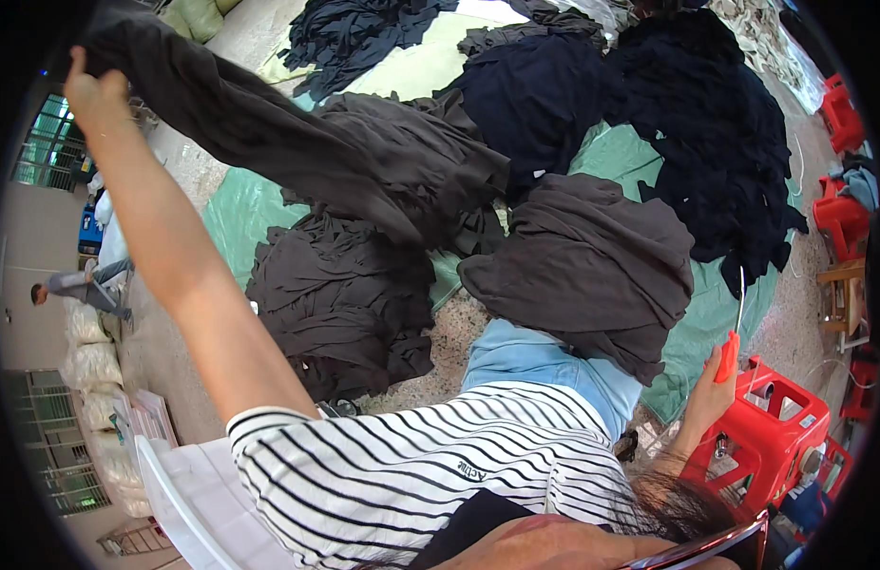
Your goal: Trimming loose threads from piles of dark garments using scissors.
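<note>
My left arm stretches far out to the upper left, and my left hand [100, 95] is closed on one end of a long dark grey-brown fabric piece [240, 104]. The piece hangs from the hand toward a heap of similar fabric [402, 152] in the middle. Down at the right, my right hand [711, 389] grips red-handled scissors [728, 359], their metal blades pointing up and away from me. More grey-brown fabric [592, 266] lies draped over my lap and light blue trousers. A pile of grey-brown pieces [340, 294] sits on the floor left of my legs.
Dark navy fabric heaps [706, 142] lie at the far right on green sheeting [616, 152]. A red plastic stool [777, 432] stands beside my right hand, with more red stools [839, 218] beyond. Left are a white plastic tub [188, 494], stacked sacks [88, 370] and a distant person [84, 288].
</note>
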### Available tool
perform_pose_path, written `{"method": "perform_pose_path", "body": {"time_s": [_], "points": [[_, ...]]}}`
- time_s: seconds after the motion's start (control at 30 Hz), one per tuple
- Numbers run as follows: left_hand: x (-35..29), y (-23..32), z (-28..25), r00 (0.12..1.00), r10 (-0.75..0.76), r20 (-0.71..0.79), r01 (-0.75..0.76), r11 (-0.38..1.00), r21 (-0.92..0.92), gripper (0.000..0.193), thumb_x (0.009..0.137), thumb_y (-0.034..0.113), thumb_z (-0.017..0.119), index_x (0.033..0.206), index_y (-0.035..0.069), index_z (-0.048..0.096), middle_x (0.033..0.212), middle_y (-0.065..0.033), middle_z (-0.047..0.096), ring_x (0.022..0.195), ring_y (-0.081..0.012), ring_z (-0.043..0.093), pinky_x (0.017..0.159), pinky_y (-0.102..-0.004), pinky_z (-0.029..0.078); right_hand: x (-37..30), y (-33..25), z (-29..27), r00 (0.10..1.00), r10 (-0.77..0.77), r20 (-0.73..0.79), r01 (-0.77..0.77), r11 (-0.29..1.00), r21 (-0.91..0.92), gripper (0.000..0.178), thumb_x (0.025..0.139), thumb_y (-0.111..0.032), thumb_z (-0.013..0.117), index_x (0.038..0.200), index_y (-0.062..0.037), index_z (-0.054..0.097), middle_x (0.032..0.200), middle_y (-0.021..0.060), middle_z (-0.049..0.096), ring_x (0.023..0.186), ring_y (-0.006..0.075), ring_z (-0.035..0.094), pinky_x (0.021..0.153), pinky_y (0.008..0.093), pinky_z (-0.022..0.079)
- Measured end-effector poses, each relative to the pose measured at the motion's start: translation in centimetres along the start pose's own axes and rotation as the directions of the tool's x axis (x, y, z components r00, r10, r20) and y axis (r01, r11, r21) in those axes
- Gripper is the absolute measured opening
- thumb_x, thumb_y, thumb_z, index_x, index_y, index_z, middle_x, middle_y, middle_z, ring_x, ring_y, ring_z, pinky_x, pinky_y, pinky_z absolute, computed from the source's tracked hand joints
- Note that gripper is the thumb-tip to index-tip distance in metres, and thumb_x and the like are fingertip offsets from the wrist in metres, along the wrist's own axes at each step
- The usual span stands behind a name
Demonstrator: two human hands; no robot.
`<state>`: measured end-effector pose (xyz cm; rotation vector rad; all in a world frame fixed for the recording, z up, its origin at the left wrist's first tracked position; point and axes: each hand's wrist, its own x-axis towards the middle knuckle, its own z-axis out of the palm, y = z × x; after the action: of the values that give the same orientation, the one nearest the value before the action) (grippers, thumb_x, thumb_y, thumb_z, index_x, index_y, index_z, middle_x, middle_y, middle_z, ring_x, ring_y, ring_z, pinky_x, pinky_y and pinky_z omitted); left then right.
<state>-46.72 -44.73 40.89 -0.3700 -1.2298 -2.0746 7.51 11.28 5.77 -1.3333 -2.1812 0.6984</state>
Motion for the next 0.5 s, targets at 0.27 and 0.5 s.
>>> {"method": "perform_pose_path", "body": {"time_s": [0.27,0.5], "points": [[-13.4,-12.9,-0.2,0.701,0.098,0.707,-0.670,0.431,0.604,0.035,0.084,0.020,0.080,0.112,0.004,0.066,0.107,-0.0048,0.066,0.095,-0.0155,0.060,0.086,-0.0277,0.047,0.0,-2.4,0.8,0.997,-0.007,0.082,0.004,0.999,0.036,0.032,0.094,-0.034,0.066,0.109,-0.0063,0.066,0.074,0.0201,0.063,0.068,0.0293,0.064,0.065,0.0396,0.049],[-51.1,-18.7,7.1,0.189,-0.296,0.936,-0.515,0.782,0.351,0.047,0.077,0.021,0.078,0.120,0.010,0.065,0.126,-0.0098,0.062,0.126,-0.0298,0.052,0.110,-0.0517,0.032,-0.8,1.6,0.3,0.998,0.054,0.031,-0.052,0.996,-0.073,0.039,0.086,-0.039,0.073,0.102,-0.0048,0.064,0.077,0.0217,0.062,0.073,0.0407,0.062,0.065,0.0458,0.047]]}}
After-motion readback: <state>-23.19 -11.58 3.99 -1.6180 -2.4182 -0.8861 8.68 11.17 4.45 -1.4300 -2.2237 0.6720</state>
